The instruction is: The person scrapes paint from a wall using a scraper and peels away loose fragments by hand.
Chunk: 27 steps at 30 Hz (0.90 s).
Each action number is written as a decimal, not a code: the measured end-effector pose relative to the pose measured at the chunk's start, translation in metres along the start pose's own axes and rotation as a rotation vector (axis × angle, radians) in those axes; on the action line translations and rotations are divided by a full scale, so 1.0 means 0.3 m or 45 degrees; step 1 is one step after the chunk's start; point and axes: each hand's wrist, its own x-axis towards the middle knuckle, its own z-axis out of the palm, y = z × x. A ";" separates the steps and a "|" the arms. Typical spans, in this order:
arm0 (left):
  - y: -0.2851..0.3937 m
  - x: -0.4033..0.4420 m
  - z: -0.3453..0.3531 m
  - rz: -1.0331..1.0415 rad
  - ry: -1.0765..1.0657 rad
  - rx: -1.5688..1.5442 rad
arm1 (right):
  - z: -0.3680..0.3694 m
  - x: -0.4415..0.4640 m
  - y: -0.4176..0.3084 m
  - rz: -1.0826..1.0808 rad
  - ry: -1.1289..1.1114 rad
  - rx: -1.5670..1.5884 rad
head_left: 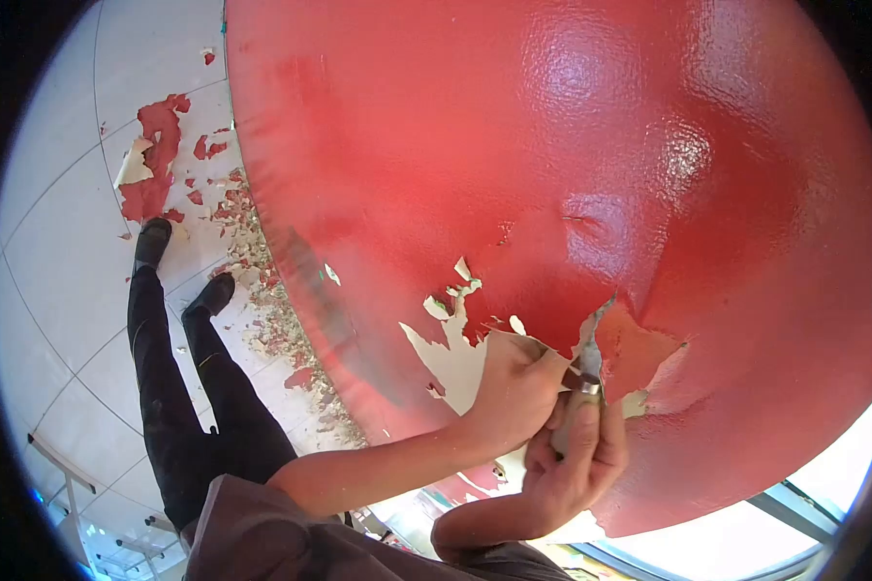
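My left hand (519,389) is closed at the lifted edge of a peeling paint flap (528,341), its fingertips close to the tool in the other hand. Just to its right, my right hand (583,457) is wrapped round a scraper (589,383) with a pale handle and a shiny metal collar. The scraper's upper end sits against a torn, curled part of the red coating, and its blade edge is partly hidden there. Around both hands lies a bare cream patch (449,366) with ragged edges. The large, curved red surface (407,126) is glossy and dented above them.
Peeled chips (266,300) lie along the foot of the red surface. A larger red peeled sheet (155,160) rests on the white tiled floor (48,300) by my feet. A metal-framed rack (68,484) stands at lower left, and a bright window (736,537) at lower right.
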 end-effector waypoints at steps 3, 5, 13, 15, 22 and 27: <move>-0.017 0.009 -0.016 0.048 0.103 0.057 | 0.016 -0.013 -0.001 -0.001 -0.017 0.048; -0.065 0.035 -0.014 0.393 0.114 0.294 | 0.008 0.013 -0.004 0.028 -0.033 0.046; -0.027 -0.003 -0.025 0.278 0.215 0.015 | -0.004 -0.008 0.037 0.020 -0.166 -0.074; -0.026 -0.010 -0.035 0.266 0.275 -0.021 | 0.001 0.002 0.038 0.019 -0.141 -0.137; 0.022 -0.016 -0.067 -0.092 0.118 -0.056 | 0.002 -0.011 0.057 -0.014 -0.185 -0.149; 0.059 -0.021 -0.060 -0.162 0.147 0.127 | 0.031 -0.005 0.041 0.005 -0.084 -0.174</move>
